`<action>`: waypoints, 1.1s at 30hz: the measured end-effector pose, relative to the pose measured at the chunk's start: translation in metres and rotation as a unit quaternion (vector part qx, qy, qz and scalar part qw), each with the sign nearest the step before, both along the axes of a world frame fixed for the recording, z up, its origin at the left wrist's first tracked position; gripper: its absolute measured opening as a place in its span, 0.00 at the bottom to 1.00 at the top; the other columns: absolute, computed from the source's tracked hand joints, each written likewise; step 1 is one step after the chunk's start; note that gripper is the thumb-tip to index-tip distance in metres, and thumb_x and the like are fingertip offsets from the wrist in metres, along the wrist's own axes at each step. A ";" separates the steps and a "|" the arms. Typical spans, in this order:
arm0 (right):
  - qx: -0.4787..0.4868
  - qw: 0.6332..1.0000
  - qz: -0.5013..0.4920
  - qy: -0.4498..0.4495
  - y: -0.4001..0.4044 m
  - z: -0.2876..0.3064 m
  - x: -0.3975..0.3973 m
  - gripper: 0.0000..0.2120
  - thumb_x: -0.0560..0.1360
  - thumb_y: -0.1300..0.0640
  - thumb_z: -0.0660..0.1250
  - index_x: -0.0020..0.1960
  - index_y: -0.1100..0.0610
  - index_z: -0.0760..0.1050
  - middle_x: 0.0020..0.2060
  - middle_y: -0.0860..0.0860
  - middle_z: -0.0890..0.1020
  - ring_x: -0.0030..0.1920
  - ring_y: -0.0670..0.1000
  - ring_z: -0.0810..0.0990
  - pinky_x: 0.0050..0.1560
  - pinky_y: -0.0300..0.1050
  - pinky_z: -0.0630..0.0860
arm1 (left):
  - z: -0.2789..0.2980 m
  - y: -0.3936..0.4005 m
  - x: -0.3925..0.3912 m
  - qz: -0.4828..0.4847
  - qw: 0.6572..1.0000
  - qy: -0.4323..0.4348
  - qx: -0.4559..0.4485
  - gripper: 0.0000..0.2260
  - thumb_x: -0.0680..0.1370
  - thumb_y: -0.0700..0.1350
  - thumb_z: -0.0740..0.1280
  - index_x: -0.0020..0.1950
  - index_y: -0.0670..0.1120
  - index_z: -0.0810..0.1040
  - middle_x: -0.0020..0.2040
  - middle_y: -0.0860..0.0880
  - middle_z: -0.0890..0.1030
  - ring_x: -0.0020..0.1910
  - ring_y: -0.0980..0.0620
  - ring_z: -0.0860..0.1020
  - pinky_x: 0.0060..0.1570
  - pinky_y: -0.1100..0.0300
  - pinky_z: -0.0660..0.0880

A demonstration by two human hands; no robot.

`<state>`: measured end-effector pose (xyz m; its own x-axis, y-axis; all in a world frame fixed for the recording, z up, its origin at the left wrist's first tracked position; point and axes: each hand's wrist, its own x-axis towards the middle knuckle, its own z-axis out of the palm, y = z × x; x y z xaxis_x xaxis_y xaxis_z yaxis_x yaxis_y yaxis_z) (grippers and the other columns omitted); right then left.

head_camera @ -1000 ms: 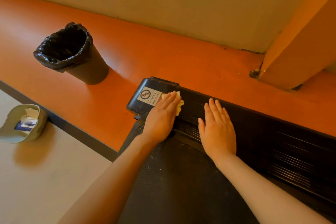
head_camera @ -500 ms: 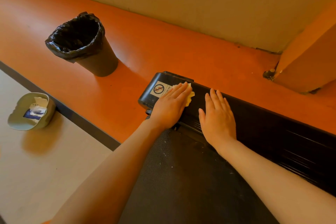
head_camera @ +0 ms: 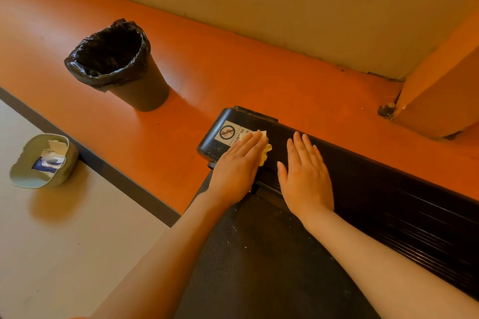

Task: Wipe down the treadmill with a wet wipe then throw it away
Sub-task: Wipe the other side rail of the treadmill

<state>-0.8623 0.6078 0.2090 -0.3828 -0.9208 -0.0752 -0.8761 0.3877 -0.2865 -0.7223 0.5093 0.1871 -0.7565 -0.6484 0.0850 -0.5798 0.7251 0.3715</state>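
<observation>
Flat, with straight fingers, the left hand (head_camera: pixel 237 169) presses the wipe (head_camera: pixel 265 151) onto the treadmill (head_camera: pixel 388 204) rail's far-left end, beside a sticker (head_camera: pixel 228 133). Just right, the right hand (head_camera: pixel 305 179) lies flat and empty on the rail. A bin (head_camera: pixel 121 67) stands far left on the floor.

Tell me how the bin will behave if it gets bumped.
The bin probably tips easily: it narrows toward its base and looks empty, so likely light. Its loose black liner would likely shift or slip off the rim.

Warm, dim light; soft shadows, wide-angle bending at edges.
</observation>
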 end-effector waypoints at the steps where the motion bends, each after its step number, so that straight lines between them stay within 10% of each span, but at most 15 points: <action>1: -0.001 1.000 0.000 0.002 0.000 0.000 0.000 0.27 0.83 0.48 0.50 0.78 0.60 0.55 0.78 0.56 0.55 0.78 0.53 0.50 0.76 0.48 0.47 | 0.000 0.001 0.002 -0.001 1.000 0.002 -0.001 0.22 0.83 0.43 0.60 0.77 0.46 0.63 0.77 0.46 0.63 0.77 0.48 0.58 0.74 0.55 0.54; 33: -0.013 1.000 -0.002 0.010 0.001 -0.006 0.000 0.26 0.82 0.49 0.54 0.77 0.61 0.60 0.77 0.57 0.60 0.78 0.54 0.55 0.75 0.49 0.50 | 0.003 0.000 0.025 0.033 0.999 0.004 0.002 0.20 0.83 0.46 0.57 0.75 0.45 0.67 0.73 0.45 0.69 0.73 0.44 0.66 0.70 0.45 0.67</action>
<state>-0.8626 0.6092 0.2030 -0.3879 -0.9207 -0.0439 -0.8802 0.3841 -0.2788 -0.6977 0.5097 0.1899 -0.7117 -0.6969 0.0887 -0.6226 0.6842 0.3797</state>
